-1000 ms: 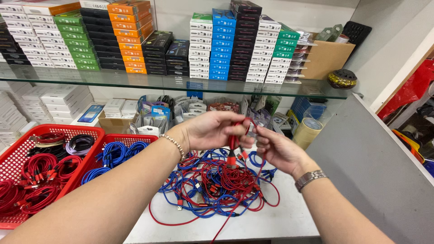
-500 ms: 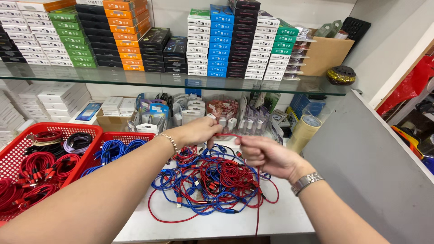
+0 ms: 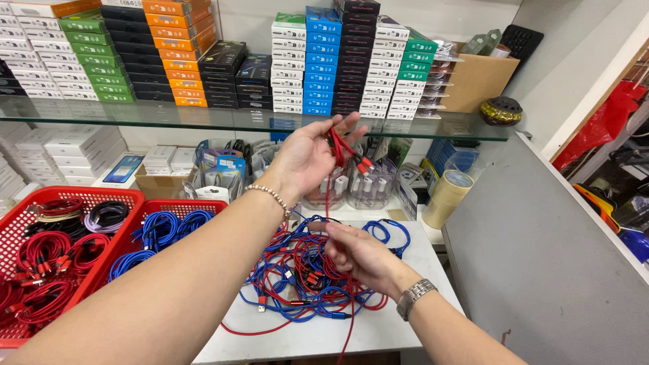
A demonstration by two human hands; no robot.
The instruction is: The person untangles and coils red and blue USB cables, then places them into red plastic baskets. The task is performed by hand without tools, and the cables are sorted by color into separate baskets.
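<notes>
Red cable (image 3: 336,145) pinched at plug end in raised left hand (image 3: 307,159); strand runs down through right hand (image 3: 362,251), fingers loosely closed round it, over red-blue cable tangle (image 3: 304,277) on white table (image 3: 378,331). Judged light, limp, snag-prone; grip at plugs. Stacked flat boxes (image 3: 318,61), blue, white, green, orange, black, on glass shelf above hands. Red baskets (image 3: 115,223) left of left forearm.

1. We count two red baskets (image 3: 40,203), side by side left of the cable pile.
2. One tangled pile of red and blue cables (image 3: 297,277) lies on the surface (image 3: 392,331).
3. One roll of tape (image 3: 446,196) stands right of the pile.
4. One cardboard box (image 3: 476,81) sits on the glass shelf (image 3: 203,120) above the pile.
5. Two hands: left hand (image 3: 304,159), right hand (image 3: 362,253).
</notes>
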